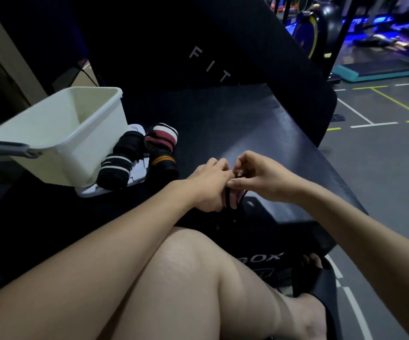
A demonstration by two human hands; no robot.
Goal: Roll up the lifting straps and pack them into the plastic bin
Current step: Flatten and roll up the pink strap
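Observation:
A white plastic bin [58,133] stands tilted on its white lid [137,174] at the left of a black padded surface [235,123]. Its visible inside looks bare. Several rolled straps lie on the lid beside it: a black-and-white one [115,170], a black one [128,143], a red-and-white one [161,137] and a black one with an orange stripe [163,163]. My left hand [207,186] holds a pink-and-black strap [233,198] above the surface. My right hand [260,177] pinches the strap's thin dark end at the top, fingertips meeting my left fingers.
My bare knee [186,278] and a foot in a black slide sandal [318,285] fill the foreground. A black upright pad with white letters [211,65] rises behind the surface. To the right is gym floor with painted lines [370,114], a teal step platform [380,69] and exercise machines.

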